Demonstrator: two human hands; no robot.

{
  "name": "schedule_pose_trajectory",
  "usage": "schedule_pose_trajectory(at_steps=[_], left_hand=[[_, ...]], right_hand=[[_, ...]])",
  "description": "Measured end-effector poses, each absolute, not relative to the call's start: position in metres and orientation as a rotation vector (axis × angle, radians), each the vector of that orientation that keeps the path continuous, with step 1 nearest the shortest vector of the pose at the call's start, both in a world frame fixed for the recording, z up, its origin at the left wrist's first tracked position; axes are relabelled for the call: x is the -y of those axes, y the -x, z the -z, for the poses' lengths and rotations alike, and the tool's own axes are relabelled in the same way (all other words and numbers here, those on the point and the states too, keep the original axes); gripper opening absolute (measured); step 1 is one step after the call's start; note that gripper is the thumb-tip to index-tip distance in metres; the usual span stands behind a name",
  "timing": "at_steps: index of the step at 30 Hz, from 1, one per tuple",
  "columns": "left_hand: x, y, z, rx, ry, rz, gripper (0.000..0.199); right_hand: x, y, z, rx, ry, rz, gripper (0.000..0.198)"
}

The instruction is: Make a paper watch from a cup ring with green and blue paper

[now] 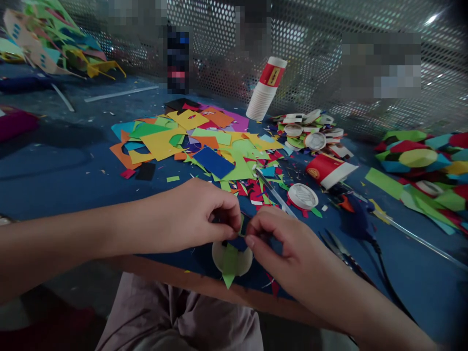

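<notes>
From my end: perf. metal screen (215,46) spans far side, L to R, lt. spots showing thru holes. Pixelated patches hide parts of it. Bright glare (432,19) far R, upper corner. Blue worktable (54,178) fills mid-scene, brown edge (161,274) on near side. Floor near L v. dark; I can't make out its surface.

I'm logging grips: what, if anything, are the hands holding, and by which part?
The left hand appears to pinch a small green piece by its edge. The right hand is close beside it; whether it grips too cannot be told.
</notes>
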State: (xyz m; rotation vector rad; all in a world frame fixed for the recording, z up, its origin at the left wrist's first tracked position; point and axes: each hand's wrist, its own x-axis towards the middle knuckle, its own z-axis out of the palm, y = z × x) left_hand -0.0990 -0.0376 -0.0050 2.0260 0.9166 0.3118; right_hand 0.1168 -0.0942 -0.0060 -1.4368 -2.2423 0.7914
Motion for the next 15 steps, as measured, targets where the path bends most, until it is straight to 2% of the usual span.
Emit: schedule_pose_trajectory(at_steps=[15], left_hand=[[0.0374, 0.0959, 0.0049, -1.017, -2.129, -0.104, 0.009]], right_hand=[[0.0922, -0.1126, 0.0145, 2.271, 1.388, -0.785, 0.016]])
